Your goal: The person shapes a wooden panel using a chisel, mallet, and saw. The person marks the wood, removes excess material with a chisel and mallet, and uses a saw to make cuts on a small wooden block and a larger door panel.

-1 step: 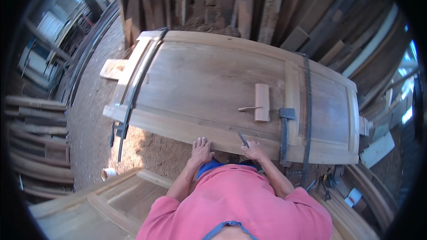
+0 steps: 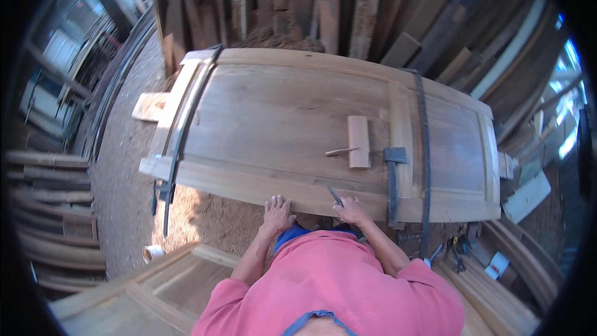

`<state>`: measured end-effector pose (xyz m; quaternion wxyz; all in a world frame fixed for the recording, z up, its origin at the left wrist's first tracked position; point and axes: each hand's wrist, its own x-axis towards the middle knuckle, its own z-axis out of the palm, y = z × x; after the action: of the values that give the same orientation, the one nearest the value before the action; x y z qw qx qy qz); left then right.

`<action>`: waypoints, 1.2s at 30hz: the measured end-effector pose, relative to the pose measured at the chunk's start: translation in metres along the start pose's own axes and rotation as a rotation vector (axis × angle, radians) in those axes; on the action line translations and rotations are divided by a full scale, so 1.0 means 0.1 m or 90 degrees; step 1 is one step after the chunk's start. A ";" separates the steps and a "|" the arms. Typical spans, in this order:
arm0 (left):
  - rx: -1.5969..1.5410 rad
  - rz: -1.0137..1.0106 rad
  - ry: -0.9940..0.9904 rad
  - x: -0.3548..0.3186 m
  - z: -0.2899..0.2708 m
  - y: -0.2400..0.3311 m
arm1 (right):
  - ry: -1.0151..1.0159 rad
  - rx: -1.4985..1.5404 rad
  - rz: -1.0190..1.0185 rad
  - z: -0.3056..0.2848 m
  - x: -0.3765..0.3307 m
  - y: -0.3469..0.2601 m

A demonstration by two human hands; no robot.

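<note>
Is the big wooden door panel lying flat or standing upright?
Lying flat: the wooden door panel shows its broad face upward, a small wood block rests on it.

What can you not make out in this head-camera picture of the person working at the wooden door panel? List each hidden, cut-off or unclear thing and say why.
- Slim tool in the right hand: too small to tell its kind.
- Near underside of the door panel and what supports it: hidden by the panel.
- Person's lower body: covered by the pink shirt.
- Small items on the ground at right: too small and blurred.
- Left hand: palm side hidden against the panel edge.
</note>
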<state>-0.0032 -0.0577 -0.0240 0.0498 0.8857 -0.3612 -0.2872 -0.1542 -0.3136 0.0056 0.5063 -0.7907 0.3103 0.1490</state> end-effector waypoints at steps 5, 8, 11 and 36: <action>0.041 0.032 -0.070 0.06 -0.09 0.10 | -0.017 -0.038 -0.025 0.02 -0.10 0.31; 0.067 0.033 -0.104 0.13 -0.07 0.02 | 0.063 0.014 0.023 0.06 -0.19 0.29; 0.087 0.043 -0.143 0.22 -0.12 0.09 | 0.118 0.020 0.031 0.05 -0.32 0.38; 0.162 0.412 -0.125 0.42 -0.20 1.17 | 0.742 0.608 0.169 0.79 -2.88 1.01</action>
<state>-0.0401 -0.1740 0.0076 -0.0075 0.6926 -0.6591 -0.2929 -0.4324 -0.1747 0.0570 0.5252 -0.3931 0.6505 -0.3827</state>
